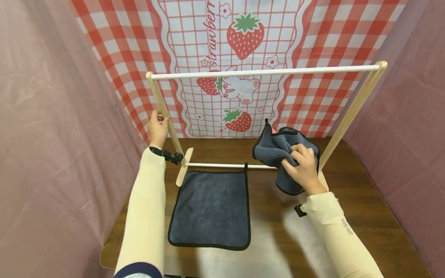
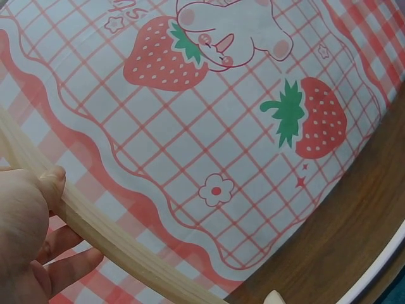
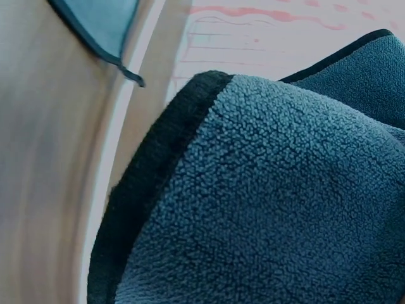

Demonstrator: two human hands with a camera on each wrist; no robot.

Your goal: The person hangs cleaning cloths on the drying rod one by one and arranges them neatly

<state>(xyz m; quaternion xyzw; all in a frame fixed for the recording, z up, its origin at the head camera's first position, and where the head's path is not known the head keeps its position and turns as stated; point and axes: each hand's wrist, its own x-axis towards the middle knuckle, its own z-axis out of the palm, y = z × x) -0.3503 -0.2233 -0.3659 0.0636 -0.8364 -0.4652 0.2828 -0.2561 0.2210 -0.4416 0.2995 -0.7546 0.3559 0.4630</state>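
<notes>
outstretched sleeves [image 1: 147,204], left hand [image 1: 158,129] curled round post [image 1: 175,139], right hand [image 1: 303,168] clenched in crumpled cloth [image 1: 272,148]

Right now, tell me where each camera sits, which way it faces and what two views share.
Head: worn on the head, facing forward and down at the rack, flat cloth and crumpled cloth; left hand, right hand and sleeved arms show.
Left wrist: on that wrist, facing past a wooden post toward the strawberry-print sheet; left hand partly shows.
Right wrist: on that wrist, facing the crumpled cloth close up; no hand plainly shows.
Head and left wrist share: left hand, post, sheet.
</notes>
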